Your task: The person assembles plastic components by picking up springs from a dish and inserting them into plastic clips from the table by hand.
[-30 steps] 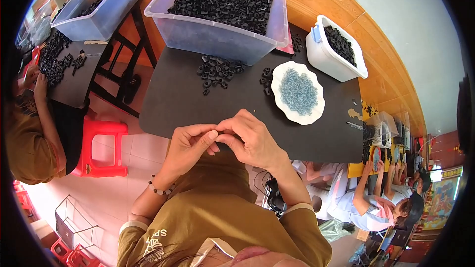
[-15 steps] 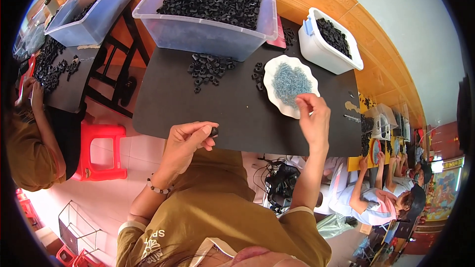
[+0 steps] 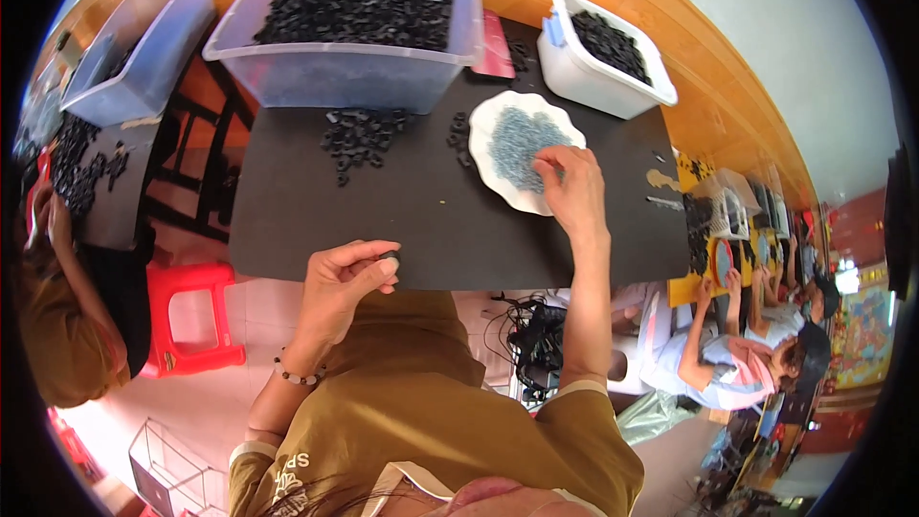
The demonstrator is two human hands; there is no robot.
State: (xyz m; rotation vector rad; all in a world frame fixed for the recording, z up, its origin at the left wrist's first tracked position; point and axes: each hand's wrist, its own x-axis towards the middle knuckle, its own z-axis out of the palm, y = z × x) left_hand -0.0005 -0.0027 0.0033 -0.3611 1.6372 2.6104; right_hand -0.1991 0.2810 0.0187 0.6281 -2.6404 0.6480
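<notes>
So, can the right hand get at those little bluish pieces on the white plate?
Very likely yes: the right hand is over the white plate, right by the bluish pieces, and nothing seems to stand between them.

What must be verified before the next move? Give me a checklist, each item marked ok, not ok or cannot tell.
1. Small black part pinched in the left hand: ok.
2. Right hand at the pale blue pieces: ok, fingertips over them.
3. A blue piece gripped by the right hand: cannot tell, too small to see.
4. White scalloped plate resting on the dark table: ok.
5. All loose black parts inside the large clear bin: not ok, a heap lies before it.
</notes>
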